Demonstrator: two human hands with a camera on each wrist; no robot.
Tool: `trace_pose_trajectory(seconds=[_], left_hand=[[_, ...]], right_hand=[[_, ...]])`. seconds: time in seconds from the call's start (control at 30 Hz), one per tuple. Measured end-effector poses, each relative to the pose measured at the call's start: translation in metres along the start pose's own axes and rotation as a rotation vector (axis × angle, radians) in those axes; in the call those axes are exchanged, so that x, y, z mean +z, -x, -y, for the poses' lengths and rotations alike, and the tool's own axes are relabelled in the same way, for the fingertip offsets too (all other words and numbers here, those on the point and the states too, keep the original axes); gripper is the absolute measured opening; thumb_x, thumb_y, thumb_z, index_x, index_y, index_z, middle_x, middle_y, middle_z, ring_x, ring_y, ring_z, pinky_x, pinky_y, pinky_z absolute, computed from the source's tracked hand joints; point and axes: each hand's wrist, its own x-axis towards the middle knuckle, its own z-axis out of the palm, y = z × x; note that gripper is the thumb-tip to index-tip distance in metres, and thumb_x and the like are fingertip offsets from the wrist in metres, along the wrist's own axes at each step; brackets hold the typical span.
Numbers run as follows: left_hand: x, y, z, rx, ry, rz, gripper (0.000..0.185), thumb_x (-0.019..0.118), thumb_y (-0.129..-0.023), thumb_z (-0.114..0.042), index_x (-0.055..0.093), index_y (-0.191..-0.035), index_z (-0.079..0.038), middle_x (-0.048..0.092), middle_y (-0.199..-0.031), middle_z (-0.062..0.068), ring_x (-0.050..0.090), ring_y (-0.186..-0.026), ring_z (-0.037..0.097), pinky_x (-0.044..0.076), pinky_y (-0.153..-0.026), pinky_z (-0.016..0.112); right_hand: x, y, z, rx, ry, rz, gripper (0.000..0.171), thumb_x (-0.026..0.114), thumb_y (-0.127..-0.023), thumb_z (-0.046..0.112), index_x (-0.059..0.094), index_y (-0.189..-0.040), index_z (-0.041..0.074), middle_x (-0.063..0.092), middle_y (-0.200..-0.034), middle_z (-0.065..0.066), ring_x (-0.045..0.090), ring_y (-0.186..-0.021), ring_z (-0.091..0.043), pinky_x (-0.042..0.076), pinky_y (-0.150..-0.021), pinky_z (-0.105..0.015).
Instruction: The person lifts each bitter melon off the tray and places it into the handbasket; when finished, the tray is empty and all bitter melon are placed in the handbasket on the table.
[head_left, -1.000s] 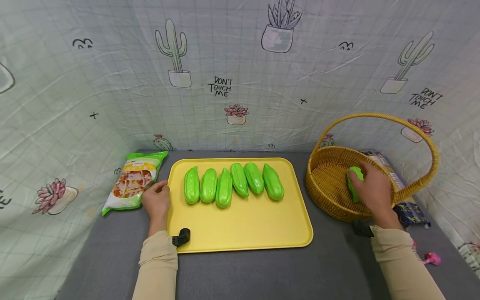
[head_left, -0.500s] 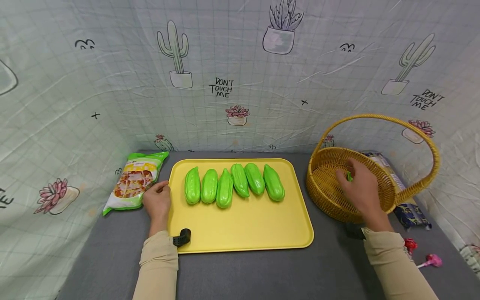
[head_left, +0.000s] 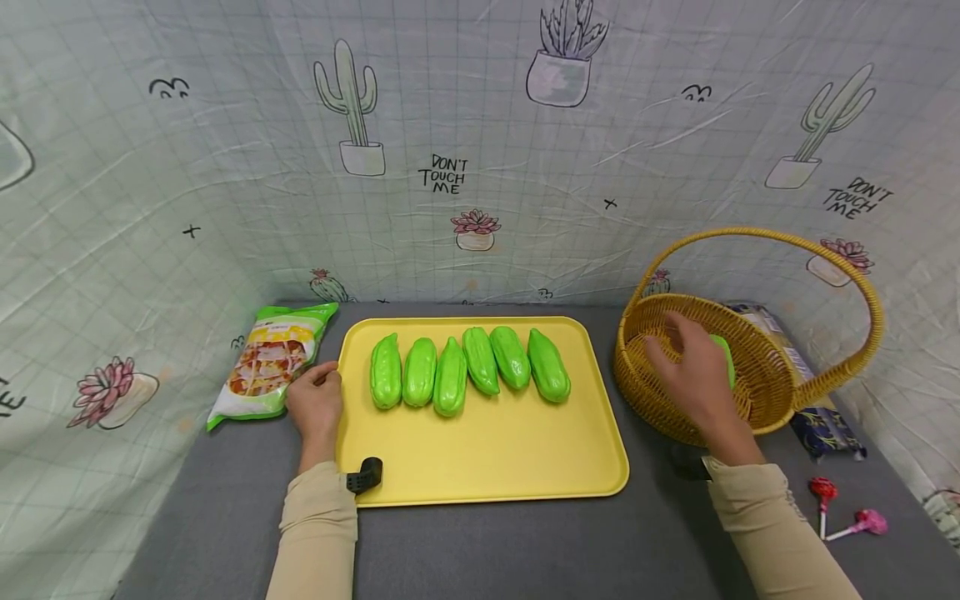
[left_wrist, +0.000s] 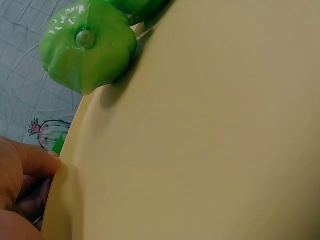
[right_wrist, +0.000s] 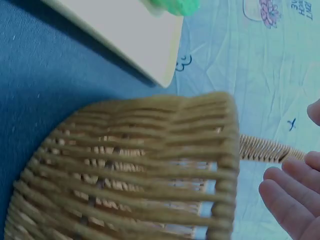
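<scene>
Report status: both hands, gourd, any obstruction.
Left hand rests on tray edge. Right hand over basket, fingers straight. Gourd inside basket. Nothing blocking.

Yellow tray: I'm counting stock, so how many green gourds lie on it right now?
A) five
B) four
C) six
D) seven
C: the head view shows six green gourds side by side in a row on the yellow tray; a seventh green one sits apart in the wicker basket.
</scene>
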Motion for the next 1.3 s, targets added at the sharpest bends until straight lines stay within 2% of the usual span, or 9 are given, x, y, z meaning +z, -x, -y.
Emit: trace_pose_trajectory(seconds=[0.23, 0.37, 0.67, 1.03, 1.3], left_hand=[[0.0, 0.0, 0.001, 0.007, 0.006, -0.008, 0.029, 0.055, -0.101, -0.011, 0.074, -0.12, 0.0, 0.071, -0.118, 0.025, 0.066, -0.105, 0.032, 0.042, -0.076, 0.021], [0.0, -0.001, 0.001, 0.008, 0.012, -0.004, 0.029, 0.055, -0.102, -0.011, 0.074, -0.12, 0.0, 0.071, -0.118, 0.025, 0.066, -0.106, 0.032, 0.042, -0.076, 0.022], [0.0, -0.001, 0.001, 0.018, -0.005, -0.007, 0.029, 0.055, -0.101, -0.011, 0.074, -0.12, 0.0, 0.071, -0.118, 0.025, 0.066, -0.105, 0.032, 0.042, -0.076, 0.022], [-0.001, -0.001, 0.001, 0.012, -0.008, -0.008, 0.03, 0.054, -0.101, -0.011, 0.074, -0.12, 0.0, 0.072, -0.118, 0.025, 0.067, -0.106, 0.032, 0.041, -0.075, 0.02], [0.0, -0.001, 0.001, 0.013, -0.006, -0.007, 0.03, 0.053, -0.101, -0.011, 0.074, -0.12, 0.0, 0.071, -0.118, 0.025, 0.066, -0.107, 0.033, 0.045, -0.081, 0.029]], right_hand=[[0.013, 0.003, 0.008, -0.104, -0.033, -0.009, 0.051, 0.065, -0.099, 0.016, 0.052, -0.141, -0.01, 0.059, -0.135, -0.033, 0.061, -0.118, -0.05, 0.05, -0.097, -0.063], [0.022, 0.005, 0.011, -0.132, -0.042, 0.014, 0.05, 0.065, -0.099, 0.016, 0.053, -0.141, -0.009, 0.06, -0.134, -0.032, 0.062, -0.117, -0.049, 0.051, -0.096, -0.062], [0.031, 0.007, 0.017, -0.148, -0.045, 0.022, 0.05, 0.066, -0.099, 0.016, 0.054, -0.142, -0.006, 0.061, -0.134, -0.029, 0.064, -0.117, -0.046, 0.054, -0.094, -0.058], [0.041, 0.008, 0.024, -0.121, -0.061, 0.082, 0.053, 0.064, -0.1, 0.017, 0.05, -0.146, -0.006, 0.059, -0.139, -0.029, 0.063, -0.121, -0.045, 0.055, -0.096, -0.056], [0.05, 0.007, 0.028, -0.12, -0.073, 0.118, 0.052, 0.065, -0.1, 0.018, 0.052, -0.144, -0.006, 0.058, -0.141, -0.029, 0.063, -0.123, -0.045, 0.055, -0.096, -0.055]])
